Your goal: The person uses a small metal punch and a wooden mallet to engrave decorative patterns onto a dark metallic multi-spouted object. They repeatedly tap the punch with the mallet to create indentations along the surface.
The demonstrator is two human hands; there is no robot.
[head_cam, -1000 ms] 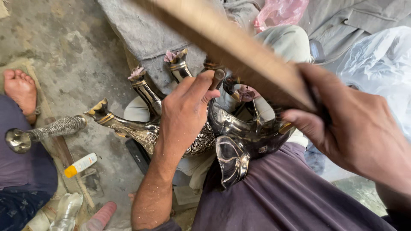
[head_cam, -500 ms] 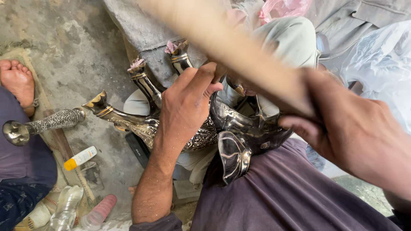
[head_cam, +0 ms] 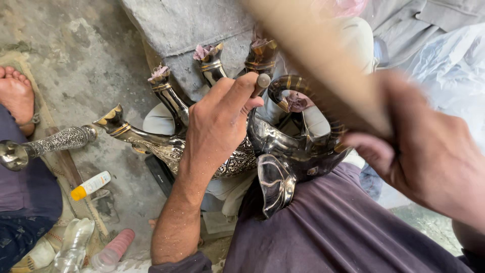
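Nearest the camera, the right hand (head_cam: 429, 162) is clenched around a wooden stick (head_cam: 323, 65), which rises blurred toward the top of the view. Just below and left of it, a dark metal animal figure (head_cam: 283, 156) rests on the person's lap, on purple cloth (head_cam: 333, 227), its polished ear-like flap pointing down and a curled gold-banded horn above it. The left hand (head_cam: 220, 126) lies on the figure's engraved body and grips a small metal punch (head_cam: 261, 83) between thumb and fingers, tip against the metal. Past the hand, the figure's legs stick up, gold-ringed and stuffed with pink wads. Farther left on the concrete floor (head_cam: 76, 55) lie an engraved silver tube (head_cam: 48, 145), a white tube with a yellow cap (head_cam: 91, 185), and a pink bottle (head_cam: 113, 248). Another person's bare foot (head_cam: 17, 96) rests at the far left edge.
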